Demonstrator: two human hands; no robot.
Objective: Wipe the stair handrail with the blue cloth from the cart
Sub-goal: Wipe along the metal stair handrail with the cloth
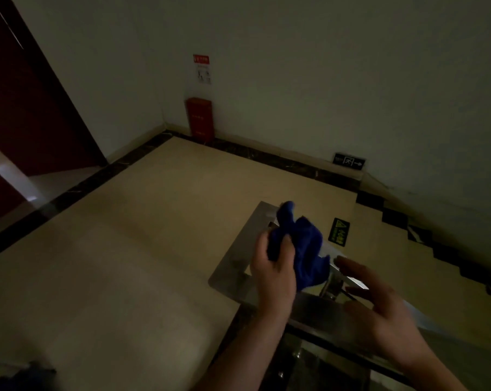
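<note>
**Inspector A:** Left hand [275,266] first?

**Inspector B:** Fingers and thumb curled around a crumpled dark-blue cloth [300,244], gripping its lower left part. The cloth bunches upward; one lobe points up and away from the person, a second flap hangs down on the right side, toward the other hand.

**Inspector A:** Right hand [379,300]?

**Inspector B:** Spread, fingers extended and apart, palm turned left, holding nothing. It is just beside the cloth's hanging flap; contact cannot be determined.

**Inspector A:** Location of the cloth?

**Inspector B:** Held over the flat stainless-steel handrail [238,263] at its corner turn. The rail's near section runs toward the lower right; whether cloth touches metal cannot be determined.

**Inspector A:** Surroundings?

**Inspector B:** Beige tiled landing [142,249], dim. Red fire-extinguisher box [199,117] against the far wall. Descending beige steps [408,249] on the right.
</note>
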